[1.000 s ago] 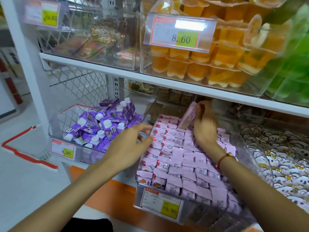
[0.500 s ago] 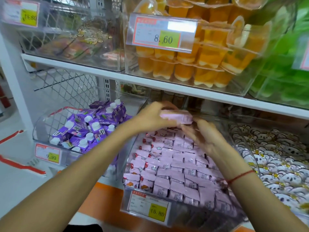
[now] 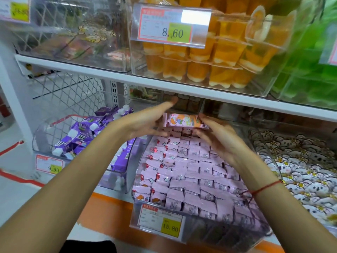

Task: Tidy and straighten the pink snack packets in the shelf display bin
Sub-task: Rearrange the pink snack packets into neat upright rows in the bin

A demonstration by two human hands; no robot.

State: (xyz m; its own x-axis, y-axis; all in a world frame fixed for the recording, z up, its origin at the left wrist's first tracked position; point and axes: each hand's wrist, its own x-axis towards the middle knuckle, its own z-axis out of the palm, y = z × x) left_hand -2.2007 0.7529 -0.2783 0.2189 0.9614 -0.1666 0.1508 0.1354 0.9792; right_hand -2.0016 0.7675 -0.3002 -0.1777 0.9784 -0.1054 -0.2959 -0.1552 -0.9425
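A clear plastic display bin (image 3: 193,236) on the lower shelf holds several rows of pink snack packets (image 3: 191,172). Above the back of the bin I hold one pink packet (image 3: 184,121) level, its printed cartoon face toward me. My left hand (image 3: 144,121) grips its left end, with the index finger stretched out. My right hand (image 3: 217,137) holds its right end, and its wrist carries a red string. The back rows are partly hidden behind both hands.
A bin of purple drink pouches (image 3: 82,136) stands to the left, and a bin of white cartoon packets (image 3: 299,165) to the right. The white shelf board (image 3: 200,94) runs close overhead, bearing orange jelly cups (image 3: 209,64). A yellow 15.80 price tag (image 3: 162,222) fronts the pink bin.
My left hand rose from the bin's left rim and joined the right hand on the packet. The packet went from tilted upright to level, and now faces me.
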